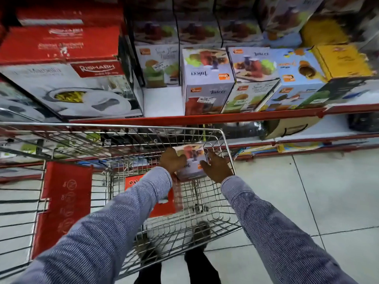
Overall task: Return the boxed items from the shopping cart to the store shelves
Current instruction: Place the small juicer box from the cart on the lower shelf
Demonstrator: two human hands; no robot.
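Store shelves (235, 116) edged in red fill the background, crowded with juicer boxes and large red cookware cartons; a bare white gap (162, 101) sits on the shelf left of an upright juicer box (207, 83). Below, a wire shopping cart (143, 128) stands against the shelving. Deep in its far corner, the left hand (172, 160) and right hand (217, 168) press flat against opposite sides of a small juicer box (191, 160), clamping it between the palms. Judging by this, the pick-up step is under way. Next, the box probably needs lifting clear of the cart rim and setting into that gap.
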